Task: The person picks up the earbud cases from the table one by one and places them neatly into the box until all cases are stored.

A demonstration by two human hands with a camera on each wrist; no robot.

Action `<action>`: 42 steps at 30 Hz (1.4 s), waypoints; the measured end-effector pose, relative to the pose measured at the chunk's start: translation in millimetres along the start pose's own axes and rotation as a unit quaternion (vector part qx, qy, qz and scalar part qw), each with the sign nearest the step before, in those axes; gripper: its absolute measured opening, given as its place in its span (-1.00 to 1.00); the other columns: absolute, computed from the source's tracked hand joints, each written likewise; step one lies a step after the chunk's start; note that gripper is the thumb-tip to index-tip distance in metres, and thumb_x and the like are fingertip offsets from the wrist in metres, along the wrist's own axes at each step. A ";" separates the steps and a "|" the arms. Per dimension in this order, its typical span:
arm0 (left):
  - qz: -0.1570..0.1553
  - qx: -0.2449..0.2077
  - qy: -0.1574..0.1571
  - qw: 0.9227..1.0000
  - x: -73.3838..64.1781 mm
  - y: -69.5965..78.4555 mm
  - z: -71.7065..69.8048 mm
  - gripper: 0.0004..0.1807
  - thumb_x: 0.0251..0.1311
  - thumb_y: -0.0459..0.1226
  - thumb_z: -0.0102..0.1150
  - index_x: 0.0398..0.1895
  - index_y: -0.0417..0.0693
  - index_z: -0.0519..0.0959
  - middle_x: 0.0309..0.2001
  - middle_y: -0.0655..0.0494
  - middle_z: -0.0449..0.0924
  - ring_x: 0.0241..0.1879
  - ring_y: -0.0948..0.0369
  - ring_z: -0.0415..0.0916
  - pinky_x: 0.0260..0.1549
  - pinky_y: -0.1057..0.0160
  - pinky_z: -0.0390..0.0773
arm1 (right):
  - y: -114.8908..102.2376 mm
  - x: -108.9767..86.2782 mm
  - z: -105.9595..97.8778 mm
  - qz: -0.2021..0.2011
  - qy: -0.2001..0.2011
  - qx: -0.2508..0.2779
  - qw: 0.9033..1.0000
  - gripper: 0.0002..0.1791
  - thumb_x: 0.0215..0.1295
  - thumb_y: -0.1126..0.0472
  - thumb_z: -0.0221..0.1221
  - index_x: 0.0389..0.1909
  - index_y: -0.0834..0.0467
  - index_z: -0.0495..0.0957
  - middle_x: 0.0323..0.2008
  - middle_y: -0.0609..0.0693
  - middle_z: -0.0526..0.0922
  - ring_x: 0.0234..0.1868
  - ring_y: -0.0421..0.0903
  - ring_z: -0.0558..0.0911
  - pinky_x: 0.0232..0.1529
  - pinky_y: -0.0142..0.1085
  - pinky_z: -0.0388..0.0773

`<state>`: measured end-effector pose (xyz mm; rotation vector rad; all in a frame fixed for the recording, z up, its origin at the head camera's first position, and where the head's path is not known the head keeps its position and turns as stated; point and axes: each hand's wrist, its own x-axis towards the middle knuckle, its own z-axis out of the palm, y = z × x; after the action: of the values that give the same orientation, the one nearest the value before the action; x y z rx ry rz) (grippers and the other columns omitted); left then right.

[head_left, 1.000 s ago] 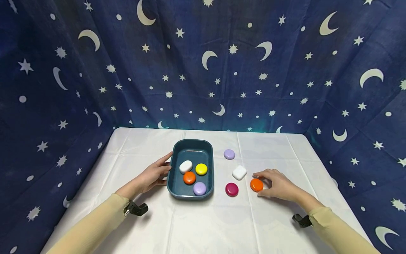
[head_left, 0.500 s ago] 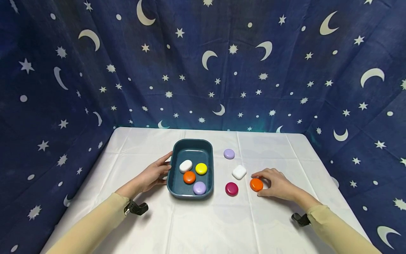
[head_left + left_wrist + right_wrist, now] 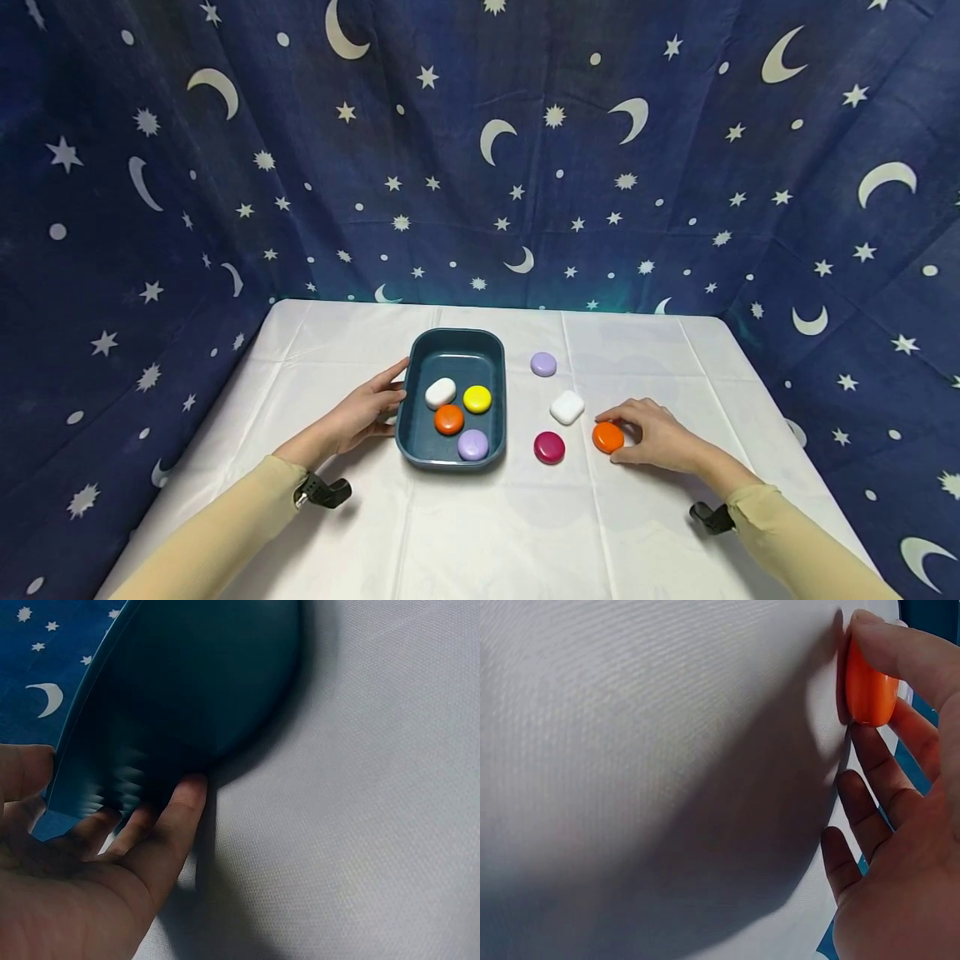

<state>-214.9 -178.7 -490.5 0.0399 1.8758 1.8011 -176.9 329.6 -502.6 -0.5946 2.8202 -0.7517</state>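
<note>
My left hand (image 3: 360,417) is against the left wall of a dark teal rectangular tray (image 3: 405,450), its fingers extended; in the left wrist view the fingertips (image 3: 191,791) touch the tray's outer side. Inside the tray lie a white oval piece (image 3: 440,393), a yellow disc (image 3: 477,399), an orange-red disc (image 3: 448,419) and a lilac disc (image 3: 472,445). To the right, my right hand (image 3: 660,437) pinches a glossy orange disc (image 3: 607,437) between thumb and index finger, the disc resting on the cloth. In the right wrist view the thumb overlaps the orange disc (image 3: 870,690); the other fingers are spread beside it.
Between tray and right hand lie a lilac disc (image 3: 543,364), a white rounded square (image 3: 567,407) and a crimson disc (image 3: 549,447). A white cloth (image 3: 495,533) covers the table. Dark blue curtains (image 3: 450,150) with moons and stars enclose its back and sides.
</note>
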 end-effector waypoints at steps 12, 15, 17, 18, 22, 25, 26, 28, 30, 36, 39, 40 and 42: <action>0.001 -0.002 0.002 1.000 0.8 -1.2 0.5 -0.28 0.58 -0.27 -0.09 0.66 0.41 -0.02 0.58 -0.19 0.01 0.36 -0.16 0.34 -0.10 0.02 0.62 | -12.1 15.4 -10.8 -0.019 0.032 0.029 0.999 -0.39 0.02 0.06 0.58 0.15 -0.02 0.66 -0.03 -0.16 0.63 0.03 0.00 0.44 0.03 -0.01 0.38; 0.002 -0.002 0.003 1.000 0.6 -0.9 0.5 -0.28 0.58 -0.28 -0.09 0.67 0.40 -0.02 0.58 -0.20 0.00 0.36 -0.17 0.33 -0.10 0.02 0.62 | -23.2 25.7 -14.1 -0.032 0.042 0.034 0.998 -0.39 0.05 0.08 0.57 0.18 -0.02 0.65 -0.02 -0.16 0.62 0.06 0.00 0.44 0.05 0.02 0.38; 0.002 -0.003 0.003 1.000 0.5 -0.8 0.6 -0.28 0.58 -0.28 -0.10 0.66 0.41 -0.02 0.59 -0.19 0.00 0.37 -0.17 0.32 -0.10 0.02 0.62 | -31.9 34.1 -15.8 -0.040 0.044 0.041 0.997 -0.39 0.06 0.08 0.57 0.19 -0.03 0.65 -0.02 -0.17 0.62 0.08 0.00 0.43 0.07 0.04 0.38; 0.002 -0.003 0.004 1.000 0.6 -0.9 0.5 -0.28 0.58 -0.28 -0.10 0.66 0.41 -0.02 0.59 -0.19 0.00 0.37 -0.18 0.32 -0.10 0.02 0.62 | -36.5 38.7 -16.1 -0.044 0.044 0.042 0.997 -0.39 0.07 0.08 0.56 0.20 -0.03 0.65 -0.01 -0.16 0.61 0.09 0.00 0.43 0.08 0.04 0.38; 0.000 -0.004 0.005 1.000 0.8 -1.0 0.8 -0.29 0.58 -0.29 -0.10 0.66 0.42 -0.01 0.59 -0.20 -0.01 0.39 -0.19 0.30 -0.11 0.03 0.61 | -57.6 57.5 -15.2 -0.048 0.036 0.057 0.997 -0.38 0.08 0.04 0.55 0.21 -0.08 0.64 0.01 -0.17 0.60 0.12 -0.01 0.41 0.11 0.07 0.39; -0.003 -0.004 0.008 1.000 0.6 -0.3 1.3 -0.29 0.58 -0.28 -0.10 0.66 0.43 0.01 0.59 -0.19 0.00 0.40 -0.20 0.28 -0.11 0.02 0.62 | -73.7 71.9 -12.2 -0.056 0.029 0.068 0.996 -0.38 0.08 0.02 0.55 0.21 -0.09 0.64 0.04 -0.15 0.60 0.14 -0.01 0.39 0.13 0.09 0.39; -0.004 -0.003 0.009 1.000 0.5 0.0 1.6 -0.29 0.57 -0.28 -0.09 0.65 0.44 0.01 0.59 -0.18 0.00 0.40 -0.20 0.28 -0.11 0.02 0.62 | -79.0 76.5 -11.1 -0.058 0.027 0.073 0.995 -0.38 0.08 0.02 0.55 0.21 -0.08 0.64 0.05 -0.15 0.59 0.15 -0.01 0.39 0.13 0.10 0.39; -0.002 0.000 0.008 1.000 0.4 0.2 1.7 -0.29 0.58 -0.27 -0.10 0.66 0.42 0.00 0.59 -0.20 -0.01 0.41 -0.22 0.27 -0.10 0.02 0.62 | -89.5 85.0 -9.1 -0.062 0.021 0.079 0.995 -0.38 0.10 0.03 0.54 0.23 -0.07 0.64 0.05 -0.15 0.59 0.16 0.02 0.39 0.13 0.10 0.39; -0.006 0.001 0.010 1.000 0.3 0.3 1.8 -0.30 0.58 -0.26 -0.09 0.66 0.44 0.01 0.59 -0.19 0.00 0.41 -0.21 0.27 -0.09 0.01 0.62 | -100.2 92.4 -7.3 -0.065 0.013 0.082 0.994 -0.38 0.11 0.02 0.53 0.24 -0.08 0.63 0.05 -0.17 0.57 0.17 0.01 0.39 0.13 0.09 0.41; -0.008 0.002 0.010 1.000 0.3 0.1 1.8 -0.30 0.58 -0.26 -0.09 0.65 0.44 0.01 0.58 -0.18 0.01 0.40 -0.21 0.29 -0.09 0.01 0.62 | -124.7 112.4 -0.6 -0.084 -0.007 0.042 0.996 -0.38 0.14 -0.05 0.49 0.26 -0.18 0.62 0.07 -0.24 0.57 0.15 -0.11 0.35 0.14 -0.02 0.37; -0.005 0.000 0.010 1.000 0.7 -0.5 1.2 -0.29 0.57 -0.26 -0.08 0.66 0.43 0.02 0.58 -0.19 0.01 0.38 -0.21 0.31 -0.10 0.01 0.62 | -133.5 119.3 3.1 -0.095 -0.008 0.013 0.995 -0.40 0.13 -0.07 0.48 0.25 -0.25 0.62 0.05 -0.26 0.57 0.16 -0.13 0.34 0.20 -0.02 0.29; -0.006 -0.001 0.011 1.000 0.9 -0.5 1.1 -0.29 0.57 -0.26 -0.07 0.65 0.44 0.02 0.58 -0.18 0.02 0.38 -0.20 0.31 -0.10 0.01 0.62 | -136.2 121.0 4.3 -0.100 -0.007 0.006 0.995 -0.40 0.13 -0.07 0.48 0.25 -0.26 0.62 0.04 -0.26 0.57 0.16 -0.13 0.35 0.22 -0.02 0.26; -0.007 -0.003 0.012 1.000 1.0 -0.6 0.9 -0.29 0.57 -0.26 -0.06 0.65 0.45 0.03 0.58 -0.18 0.02 0.37 -0.18 0.33 -0.10 0.02 0.62 | -140.4 124.0 7.1 -0.107 -0.007 -0.005 0.994 -0.40 0.12 -0.08 0.48 0.24 -0.28 0.62 0.03 -0.26 0.58 0.17 -0.13 0.34 0.24 -0.02 0.22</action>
<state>-215.3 -177.6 -491.4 0.0036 1.8840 1.8050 -240.7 163.3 -444.1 -0.9100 2.7794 -0.7647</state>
